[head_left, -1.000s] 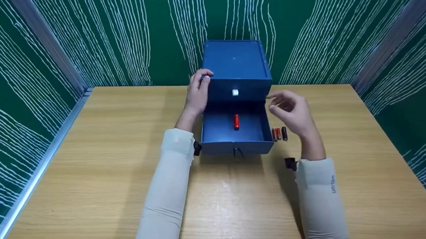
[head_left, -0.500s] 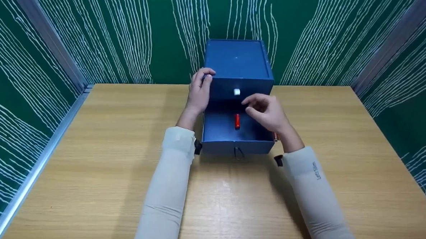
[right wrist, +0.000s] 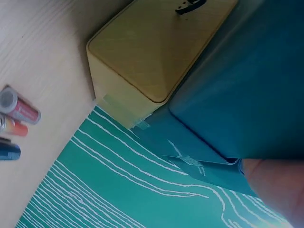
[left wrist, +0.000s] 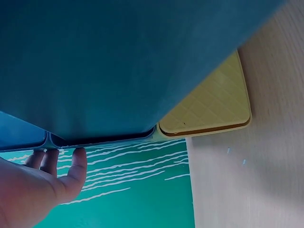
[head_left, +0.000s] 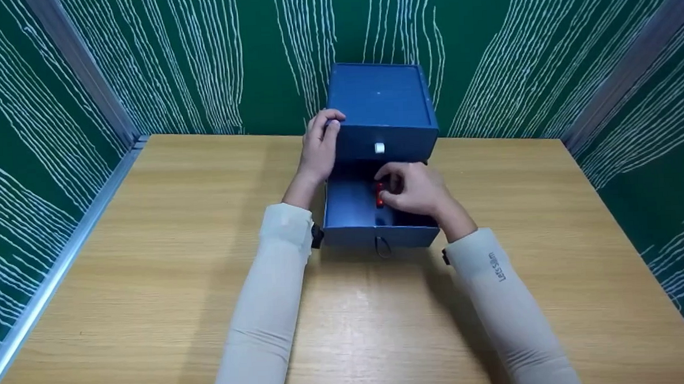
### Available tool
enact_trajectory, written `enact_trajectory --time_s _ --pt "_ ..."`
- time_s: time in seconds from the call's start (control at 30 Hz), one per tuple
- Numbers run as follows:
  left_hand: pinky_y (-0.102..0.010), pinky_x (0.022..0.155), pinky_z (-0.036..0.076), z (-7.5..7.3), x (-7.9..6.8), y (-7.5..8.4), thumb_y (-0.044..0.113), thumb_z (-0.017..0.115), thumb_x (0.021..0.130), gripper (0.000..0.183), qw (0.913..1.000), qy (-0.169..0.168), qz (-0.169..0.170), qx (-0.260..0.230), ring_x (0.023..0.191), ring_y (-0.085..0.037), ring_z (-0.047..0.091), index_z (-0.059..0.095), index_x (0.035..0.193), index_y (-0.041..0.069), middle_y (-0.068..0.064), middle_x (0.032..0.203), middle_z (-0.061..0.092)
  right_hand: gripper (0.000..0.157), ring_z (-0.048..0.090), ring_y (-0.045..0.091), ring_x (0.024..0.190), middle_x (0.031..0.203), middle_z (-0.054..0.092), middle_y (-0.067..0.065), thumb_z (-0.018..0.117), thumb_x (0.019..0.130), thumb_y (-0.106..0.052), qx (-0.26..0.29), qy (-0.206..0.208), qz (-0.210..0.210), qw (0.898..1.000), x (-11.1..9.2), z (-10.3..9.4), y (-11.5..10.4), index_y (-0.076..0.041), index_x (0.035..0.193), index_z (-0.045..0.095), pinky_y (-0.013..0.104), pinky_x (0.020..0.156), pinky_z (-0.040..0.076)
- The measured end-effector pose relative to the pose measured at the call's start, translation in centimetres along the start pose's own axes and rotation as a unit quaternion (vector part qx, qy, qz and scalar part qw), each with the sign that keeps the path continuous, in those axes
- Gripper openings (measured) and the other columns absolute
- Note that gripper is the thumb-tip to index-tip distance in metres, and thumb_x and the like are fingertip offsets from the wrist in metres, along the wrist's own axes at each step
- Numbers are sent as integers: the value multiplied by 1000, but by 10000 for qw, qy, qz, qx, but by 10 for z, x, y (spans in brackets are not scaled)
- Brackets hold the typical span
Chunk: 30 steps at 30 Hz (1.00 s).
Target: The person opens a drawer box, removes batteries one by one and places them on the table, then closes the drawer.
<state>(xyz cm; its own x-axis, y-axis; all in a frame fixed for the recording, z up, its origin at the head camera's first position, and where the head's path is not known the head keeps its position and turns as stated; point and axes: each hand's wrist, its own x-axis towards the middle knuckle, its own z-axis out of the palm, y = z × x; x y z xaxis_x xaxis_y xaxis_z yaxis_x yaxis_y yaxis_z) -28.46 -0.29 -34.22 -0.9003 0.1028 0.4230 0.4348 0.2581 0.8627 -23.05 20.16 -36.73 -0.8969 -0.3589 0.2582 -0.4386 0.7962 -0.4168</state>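
A blue drawer cabinet (head_left: 379,92) stands at the table's back, its lower drawer (head_left: 348,209) pulled out. My left hand (head_left: 317,152) holds the cabinet's upper left front edge, fingers bent over the top. Inside the drawer, a red battery (head_left: 379,195) lies between the thumb and fingers of my right hand (head_left: 414,189), which pinches it. Part of the battery is covered by the thumb. The right wrist view shows only some of that hand, behind the drawer wall.
Outside the drawer, a red battery (right wrist: 19,105), an orange battery (right wrist: 13,126) and a dark battery (right wrist: 8,149) lie on the table. The upper drawer has a white knob (head_left: 379,148). A dark loop (head_left: 382,248) hangs at the lower drawer's front. A yellow unit (left wrist: 209,99) sits underneath.
My right hand has moved left from beside the cabinet, over the drawer and down onto the red battery. It now hides the batteries on the table in the head view. My left hand stays put.
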Motion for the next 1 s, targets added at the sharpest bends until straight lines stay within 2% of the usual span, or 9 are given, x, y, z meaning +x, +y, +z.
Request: enact_trajectory --time_s 0.2,0.33,0.43,0.57,0.67,0.77,0.9,1.0 --pt "-31 97 29 0 -2 2 32 34 94 20 9999 -43 -42 -103 116 -7 35 50 105 26 7 123 41 38 48 12 57 64 52 -6 61 68 -45 -1170 -353 -24 9925 1 3 -3 -25 100 58 28 48 35" --pt "-32 97 29 -1 -2 4 30 34 94 21 9997 -93 -94 -183 116 -9 35 50 106 24 6 124 40 45 48 15 57 61 51 -5 60 67 -50 -1668 -523 40 9846 2 5 -4 -25 104 56 29 47 33" --pt "-35 97 29 -3 -5 12 26 34 95 22 9994 -114 -146 -285 117 -13 35 50 108 18 2 125 40 47 49 16 60 65 54 -4 60 67 -51 -1924 -599 73 9795 2 6 -4 -24 105 56 30 49 35" --pt "-36 98 28 -5 -12 27 22 33 95 23 9990 -146 -249 -347 118 -16 34 48 110 13 -3 126 38 49 51 18 64 74 58 -2 60 66 -51 -2133 -661 86 9747 2 6 -3 -23 106 55 33 52 39" --pt "-36 98 28 -6 -13 30 22 33 95 24 9986 -169 -328 -372 118 -16 34 48 110 13 -3 127 38 50 52 19 63 75 59 0 59 65 -52 -2278 -690 91 9712 2 6 -3 -22 106 55 35 52 40" --pt "-36 98 28 -4 -9 21 26 34 95 23 9987 -163 -322 -352 118 -14 33 49 109 17 0 127 38 49 51 19 63 73 58 0 59 65 -51 -2349 -653 35 9698 3 7 -3 -21 104 56 37 52 40" --pt "-32 97 28 -1 -2 3 30 35 94 21 9998 -70 -93 -170 117 -8 33 50 106 24 6 125 40 44 52 19 63 71 58 0 59 66 -48 -2271 -474 -129 9726 2 8 -2 -19 98 58 38 54 42" --pt "-32 97 27 -1 -3 5 29 35 94 21 10000 -9 9 -94 117 -8 33 51 105 23 6 123 41 41 52 20 64 71 58 0 59 66 -47 -2221 -399 -212 9740 2 8 -2 -18 96 58 38 55 43"
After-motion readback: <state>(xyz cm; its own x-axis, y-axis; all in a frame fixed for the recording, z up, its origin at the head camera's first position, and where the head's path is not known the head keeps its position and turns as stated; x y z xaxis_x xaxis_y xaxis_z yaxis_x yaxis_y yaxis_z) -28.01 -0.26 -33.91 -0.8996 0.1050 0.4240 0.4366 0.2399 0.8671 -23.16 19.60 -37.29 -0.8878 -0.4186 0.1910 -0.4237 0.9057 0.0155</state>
